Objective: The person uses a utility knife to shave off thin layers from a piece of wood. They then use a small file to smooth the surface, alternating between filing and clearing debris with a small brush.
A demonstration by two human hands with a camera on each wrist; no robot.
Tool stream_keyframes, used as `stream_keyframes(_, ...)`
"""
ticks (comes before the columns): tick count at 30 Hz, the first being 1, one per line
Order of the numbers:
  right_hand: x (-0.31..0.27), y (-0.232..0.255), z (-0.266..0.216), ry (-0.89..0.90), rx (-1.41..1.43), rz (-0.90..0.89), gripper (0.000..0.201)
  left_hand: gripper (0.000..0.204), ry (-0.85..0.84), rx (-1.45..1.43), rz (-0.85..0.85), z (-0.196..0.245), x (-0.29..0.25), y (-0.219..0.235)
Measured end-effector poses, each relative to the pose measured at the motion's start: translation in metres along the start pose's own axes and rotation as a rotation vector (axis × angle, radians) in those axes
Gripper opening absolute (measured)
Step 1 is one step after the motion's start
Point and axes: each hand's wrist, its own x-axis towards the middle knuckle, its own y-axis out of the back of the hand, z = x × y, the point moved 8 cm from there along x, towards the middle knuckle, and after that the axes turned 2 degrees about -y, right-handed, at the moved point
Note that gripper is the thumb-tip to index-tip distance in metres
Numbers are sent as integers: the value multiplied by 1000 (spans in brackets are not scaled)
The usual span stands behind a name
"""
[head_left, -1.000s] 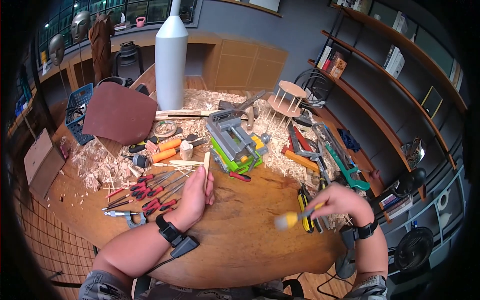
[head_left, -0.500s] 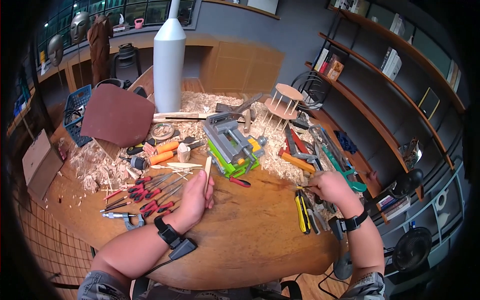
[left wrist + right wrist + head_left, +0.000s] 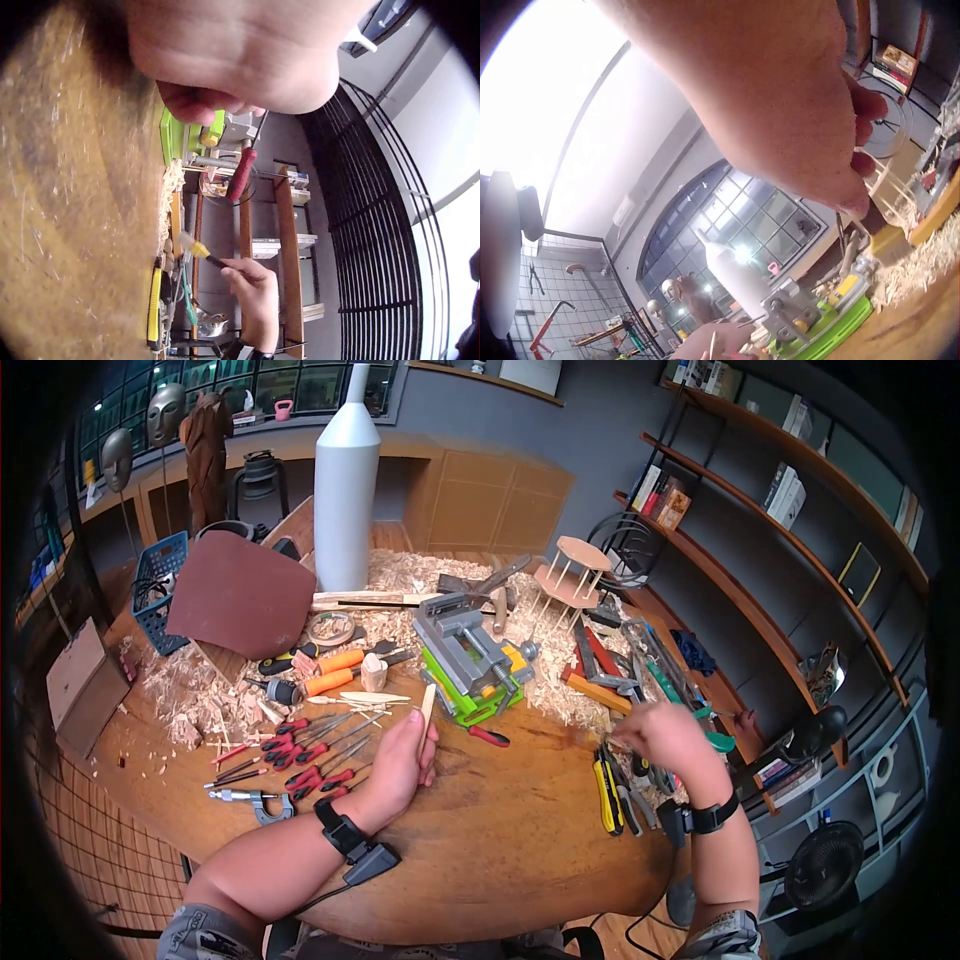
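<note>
My left hand (image 3: 398, 760) holds a pale wooden stick (image 3: 427, 710) upright between thumb and fingers. A red-handled carving tool (image 3: 241, 174) juts from the same hand in the left wrist view, its thin metal shaft running up to the fingers and standing clear of the tabletop. My right hand (image 3: 675, 745) pinches the dark handle of a brush (image 3: 196, 247) with a yellow ferrule and pale bristles. From the head, that brush is mostly hidden by the hand; in the right wrist view its bristles hang close over the wood shavings. Below this hand lies a yellow-black utility knife (image 3: 608, 798).
A grey and green vise (image 3: 470, 650) stands mid-table among wood shavings (image 3: 400, 568). Several red-handled tools (image 3: 305, 755) and a micrometer (image 3: 270, 805) lie at left. Hand tools and a green-handled saw (image 3: 715, 740) crowd the right edge. A tall white bottle (image 3: 345, 510) rises behind.
My right hand has moved away from my body with the brush, from over the bare front of the table to the tools and shavings at right. My left hand keeps its grip, nearly still.
</note>
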Motion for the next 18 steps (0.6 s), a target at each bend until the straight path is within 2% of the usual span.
stream_keyframes(3, 2, -57, 20, -59, -135, -107, 9, 40, 2, 4, -8, -1, -1, 0)
stream_keyframes(4, 4, -55, 22, -42, -125, 15, 11, 40, 2, -3, -14, -2, -1, -1)
stream_keyframes(5, 3, -52, 23, -42, -126, 18, 11, 40, 0, -2, -16, -2, -1, -2)
stream_keyframes(7, 3, -28, 35, -182, -155, 99, 11, 40, 9, -2, -12, -2, -2, 0)
stream_keyframes(9, 4, -4, 26, -183, -140, 105, 11, 41, 5, 1, -10, -1, -2, 0)
stream_keyframes(11, 7, -12, 12, -86, -68, -55, 12, 41, 1, 6, -15, -1, -2, -1)
stream_keyframes(12, 8, -24, 3, -17, -27, -47, 13, 41, 4, -3, -22, -3, -1, -1)
stream_keyframes(13, 10, -39, -6, -29, -71, -122, 13, 41, 6, -13, -29, -4, 0, -2)
stream_keyframes(15, 17, -57, -5, -97, -214, -87, 13, 41, -4, -9, -36, -3, 0, -3)
stream_keyframes(16, 16, -55, -2, -98, -214, -88, 13, 41, -13, -4, -38, -2, -1, -2)
stream_keyframes(18, 20, -34, 13, -188, -190, 50, 13, 41, -7, -3, -27, -1, -2, -2)
